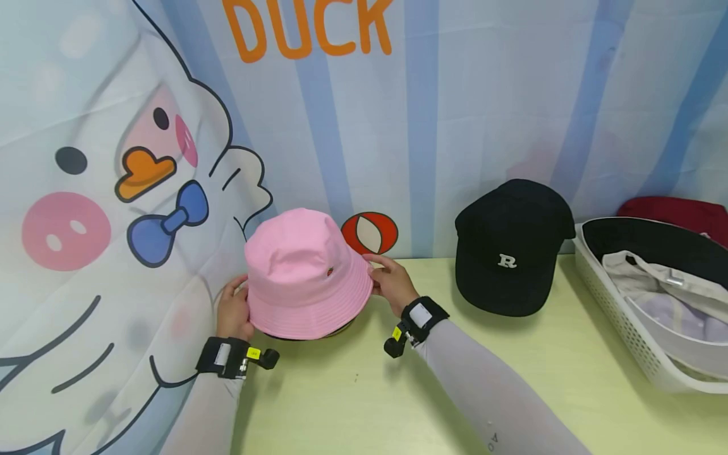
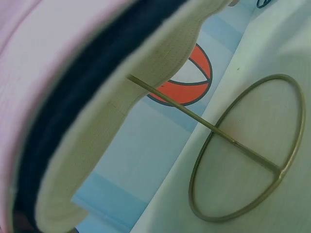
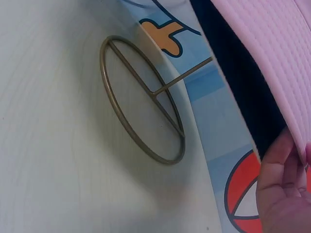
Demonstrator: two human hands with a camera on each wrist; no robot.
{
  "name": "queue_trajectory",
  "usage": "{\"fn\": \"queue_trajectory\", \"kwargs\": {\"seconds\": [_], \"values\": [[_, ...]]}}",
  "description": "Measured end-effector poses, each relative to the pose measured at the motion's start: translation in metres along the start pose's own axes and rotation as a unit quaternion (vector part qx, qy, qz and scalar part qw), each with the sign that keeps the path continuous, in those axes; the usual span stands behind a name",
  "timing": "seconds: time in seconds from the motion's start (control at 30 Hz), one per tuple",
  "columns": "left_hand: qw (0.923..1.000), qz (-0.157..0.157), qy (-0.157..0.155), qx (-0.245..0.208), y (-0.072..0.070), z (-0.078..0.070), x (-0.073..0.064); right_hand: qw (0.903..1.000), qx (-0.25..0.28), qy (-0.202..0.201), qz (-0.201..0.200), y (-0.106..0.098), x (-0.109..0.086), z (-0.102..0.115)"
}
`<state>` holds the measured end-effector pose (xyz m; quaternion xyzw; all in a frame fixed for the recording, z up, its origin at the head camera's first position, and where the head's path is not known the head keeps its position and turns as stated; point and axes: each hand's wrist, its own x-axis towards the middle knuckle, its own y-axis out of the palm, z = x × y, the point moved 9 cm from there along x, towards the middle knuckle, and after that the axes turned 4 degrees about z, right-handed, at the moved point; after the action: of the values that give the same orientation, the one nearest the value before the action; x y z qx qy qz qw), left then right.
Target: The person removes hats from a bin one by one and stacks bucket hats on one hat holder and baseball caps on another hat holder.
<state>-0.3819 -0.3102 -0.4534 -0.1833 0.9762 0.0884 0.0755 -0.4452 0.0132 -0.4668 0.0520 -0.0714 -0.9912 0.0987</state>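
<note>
A pink bucket hat (image 1: 301, 278) with a small red emblem sits atop a thin metal stand (image 3: 154, 94) with a round wire base. Beneath its brim, the left wrist view shows a dark layer (image 2: 73, 104) and a cream layer (image 2: 92, 141), seemingly hats stacked under it. My left hand (image 1: 233, 313) holds the left side of the pink brim; its grip is mostly hidden. On the other side, my right hand (image 1: 395, 284) pinches the brim between thumb and fingers, touching the dark layer's edge in the right wrist view.
A black cap (image 1: 512, 246) with a white R stands right of the pink hat. Farther right, a white basket (image 1: 614, 316) holds several hats, with a dark red one (image 1: 677, 210) behind. A printed cloth backdrop (image 1: 483, 95) rises behind the pale yellow-green table (image 1: 341, 404).
</note>
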Motion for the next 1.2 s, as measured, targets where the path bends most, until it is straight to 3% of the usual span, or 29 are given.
{"fn": "queue_trajectory", "kwargs": {"seconds": [0.33,0.67,1.0,1.2], "values": [[0.9999,0.008,0.006,-0.007,-0.002,0.012,0.005,1.0,-0.005,0.0,-0.004,-0.001,0.002,-0.012],[0.9987,0.012,0.048,-0.014,-0.001,0.024,0.019,0.9999,-0.005,0.008,-0.01,0.002,0.007,-0.022],[0.9994,0.007,0.032,-0.013,0.001,0.027,0.018,0.9999,0.0,0.01,-0.007,0.006,0.007,-0.024],[0.9991,-0.017,0.034,-0.019,-0.001,0.026,0.014,0.9998,0.001,0.019,-0.003,0.008,0.005,-0.025]]}}
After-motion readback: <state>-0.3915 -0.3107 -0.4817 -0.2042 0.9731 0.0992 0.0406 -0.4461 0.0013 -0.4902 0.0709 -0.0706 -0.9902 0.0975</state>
